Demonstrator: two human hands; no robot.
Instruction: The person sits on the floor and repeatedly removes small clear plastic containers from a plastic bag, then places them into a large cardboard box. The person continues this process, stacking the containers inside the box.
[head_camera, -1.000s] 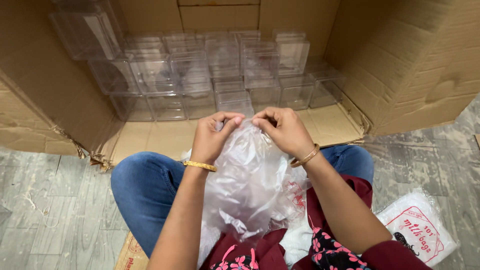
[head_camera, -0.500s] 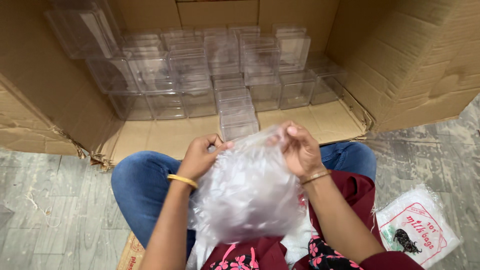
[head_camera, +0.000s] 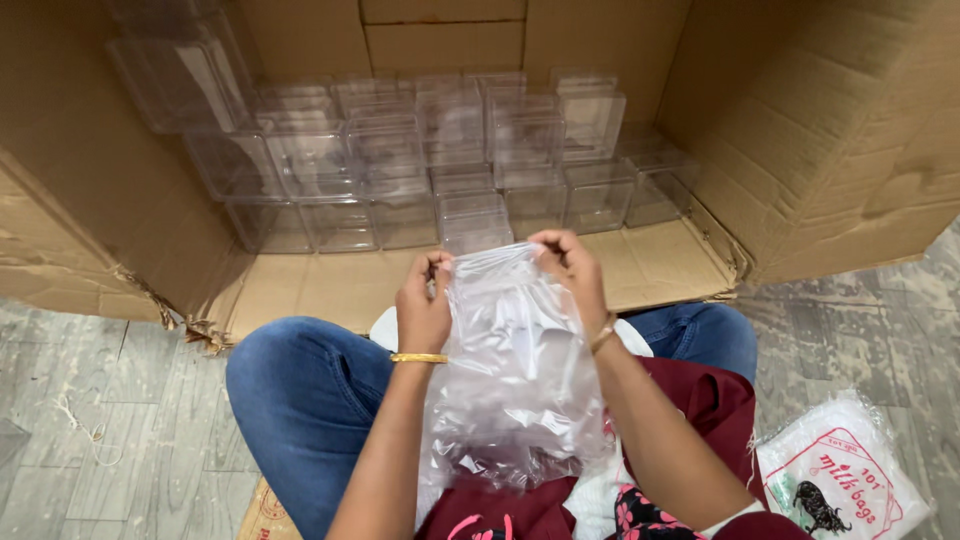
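Observation:
A clear, crinkled plastic bag (head_camera: 515, 385) hangs over my lap, filled with something pale I cannot make out. My left hand (head_camera: 424, 302), with a gold bangle at the wrist, pinches the bag's top left edge. My right hand (head_camera: 572, 268), also wearing a bangle, pinches the top right edge. Between the two hands the mouth of the bag is stretched wide and flat. I sit cross-legged in blue jeans and a maroon top.
A big cardboard box (head_camera: 820, 140) lies open on its side in front of me, with several clear plastic containers (head_camera: 450, 150) stacked against its back. A white printed packet of bags (head_camera: 840, 480) lies on the grey plank floor (head_camera: 90, 420) at my right.
The hands were close together at the bunched top of the bag. They have moved apart and spread the bag's mouth out flat.

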